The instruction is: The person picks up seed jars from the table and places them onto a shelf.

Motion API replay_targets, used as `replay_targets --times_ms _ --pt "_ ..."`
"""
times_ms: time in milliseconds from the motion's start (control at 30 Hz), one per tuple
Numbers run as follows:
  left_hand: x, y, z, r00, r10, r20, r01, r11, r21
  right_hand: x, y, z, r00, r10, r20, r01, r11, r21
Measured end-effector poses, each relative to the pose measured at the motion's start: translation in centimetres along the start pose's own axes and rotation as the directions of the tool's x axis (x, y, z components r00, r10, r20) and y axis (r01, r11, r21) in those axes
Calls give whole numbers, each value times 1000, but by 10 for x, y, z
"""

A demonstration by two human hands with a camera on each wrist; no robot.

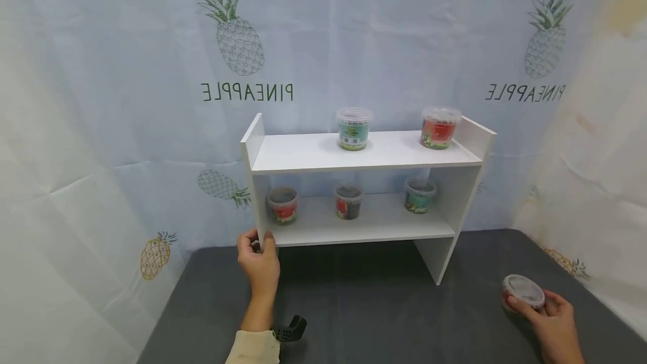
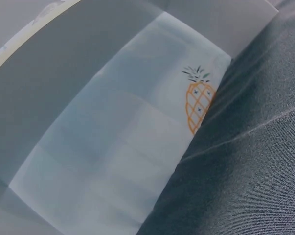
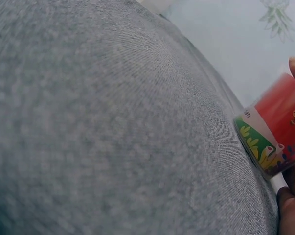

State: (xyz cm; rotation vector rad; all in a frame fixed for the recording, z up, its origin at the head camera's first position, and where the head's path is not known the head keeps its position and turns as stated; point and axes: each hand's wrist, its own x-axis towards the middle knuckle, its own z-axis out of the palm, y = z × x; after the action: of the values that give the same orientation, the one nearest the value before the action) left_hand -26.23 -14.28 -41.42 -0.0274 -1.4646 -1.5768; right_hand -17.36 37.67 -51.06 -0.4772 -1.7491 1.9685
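Note:
My left hand (image 1: 260, 265) grips the white two-tier shelf (image 1: 349, 235) at its left side panel, near the lower board, with the thumb in front and the fingers outside. At the right of the table, my right hand (image 1: 553, 319) holds a red-labelled plastic tub (image 1: 523, 291) with a clear lid. The right wrist view shows that tub (image 3: 274, 127) tilted, with thumb and fingers on either side. In the left wrist view the left hand is out of sight.
A green tub (image 1: 354, 131) and a red tub (image 1: 438, 128) stand on the top board. Below are two red tubs (image 1: 283, 206) (image 1: 348, 202) and a green one (image 1: 419, 196). A dark cloth (image 1: 354, 308) covers the table; pineapple-print curtains (image 1: 126, 100) hang behind.

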Motion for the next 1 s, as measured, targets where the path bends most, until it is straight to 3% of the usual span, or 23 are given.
replay_targets --times_ms 533,667,733,900,1000 --pt "0 0 -1 1000 6 -8 -6 1000 10 3 -4 4 998 56 -22 -58 991 -123" --pt "0 1 0 1000 -7 -1 7 1000 9 4 -6 4 995 76 -66 -85 984 -157" --pt "-1 1 1 1000 -14 -1 14 1000 7 4 -6 5 988 108 -108 -130 968 -217" --pt "0 1 2 1000 -15 -6 15 1000 15 5 -4 6 974 189 -125 -220 924 -314" --pt "-1 1 -2 1000 -24 7 23 999 24 4 -3 7 973 197 -124 -228 907 -354"
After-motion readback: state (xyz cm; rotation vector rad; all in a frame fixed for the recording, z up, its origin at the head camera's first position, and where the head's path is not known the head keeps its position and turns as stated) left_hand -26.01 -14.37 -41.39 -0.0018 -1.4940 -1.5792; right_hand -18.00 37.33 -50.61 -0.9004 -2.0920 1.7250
